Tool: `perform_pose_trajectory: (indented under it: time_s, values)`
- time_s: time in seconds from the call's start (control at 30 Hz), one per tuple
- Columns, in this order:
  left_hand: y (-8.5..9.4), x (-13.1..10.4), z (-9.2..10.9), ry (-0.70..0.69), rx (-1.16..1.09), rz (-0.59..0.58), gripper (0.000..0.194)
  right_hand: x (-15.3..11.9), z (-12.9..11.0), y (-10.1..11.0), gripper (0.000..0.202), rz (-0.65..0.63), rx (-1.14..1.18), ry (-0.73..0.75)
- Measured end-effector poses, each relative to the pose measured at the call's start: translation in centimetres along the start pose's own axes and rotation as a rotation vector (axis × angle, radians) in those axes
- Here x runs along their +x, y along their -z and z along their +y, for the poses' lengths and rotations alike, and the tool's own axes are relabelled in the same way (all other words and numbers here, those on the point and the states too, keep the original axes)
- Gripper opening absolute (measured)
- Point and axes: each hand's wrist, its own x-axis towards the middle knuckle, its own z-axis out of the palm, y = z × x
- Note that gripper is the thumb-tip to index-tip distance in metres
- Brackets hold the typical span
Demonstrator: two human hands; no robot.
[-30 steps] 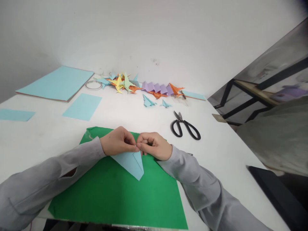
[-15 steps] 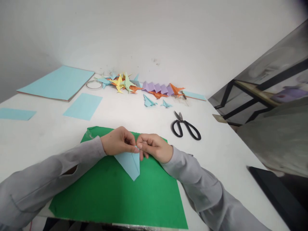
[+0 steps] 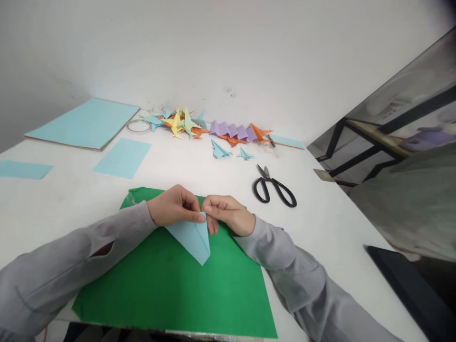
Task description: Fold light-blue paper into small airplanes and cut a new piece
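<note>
Left grip (image 3: 174, 206) pinches folded blue paper (image 3: 193, 238); whether right grip (image 3: 231, 214) beside it holds anything is unclear.

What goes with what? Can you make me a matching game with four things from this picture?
Things:
1. Mat
2. Scissors
3. Zigzag paper
4. Folded paper over the mat

Clues:
A. Purple, near the wall
B. Pinched by the left hand
C. Black handles, blades a little apart
D. Green, under the arms

Right pairs: 1-D, 2-C, 3-A, 4-B
</note>
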Motion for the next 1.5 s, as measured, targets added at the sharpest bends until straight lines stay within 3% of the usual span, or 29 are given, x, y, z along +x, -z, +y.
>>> perform_pose_trajectory:
  time_s: [0.7,1.03,1.13,1.33,1.5]
  values:
    - [0.1,0.1,-0.1,-0.015,0.15,0.037,0.03,0.1,0.2,-0.3,0.034,0.136,-0.058,0.04]
    - [0.0,0.3,0.2,0.063,-0.112,0.306,0.022,0.2,0.4,-0.3,0.031,0.159,-0.111,0.077]
    - [0.3,0.1,0.5,0.08,-0.119,0.249,0.015,0.1,0.3,-0.3,0.031,0.145,-0.12,0.058]
    - [0.2,-0.2,1.0,0.109,-0.02,0.002,0.011,-0.3,-0.3,-0.3,0.027,0.023,-0.143,0.05]
    - [-0.1,-0.4,0.8,0.127,0.035,-0.034,0.014,-0.4,-0.6,-0.3,0.021,-0.022,-0.196,0.03]
